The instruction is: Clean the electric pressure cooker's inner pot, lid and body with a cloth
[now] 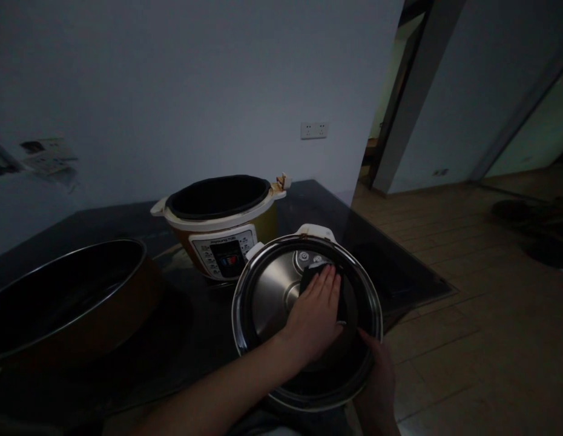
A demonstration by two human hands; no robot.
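A round pressure cooker lid [272, 290] is tilted up with its shiny metal inner side facing me. My left hand [315, 309] lies across that inner side, its fingers together and pressing a dark cloth [342, 297] against the metal near the small valves. Part of the cloth is hidden under the palm. At the lid's lower right edge, my right hand [376, 375] grips the rim with the thumb on the inner side; its other fingers are behind the lid. Behind the lid stands the electric pressure cooker [218, 233], its top uncovered and its control panel facing me.
A large dark pan [140, 290] sits on the left of the dark table [309, 206]. The table's right corner [451, 290] juts out over the tiled floor [467, 363]. A wall with a socket [314, 130] rises behind, and a doorway [390, 91] is farther right.
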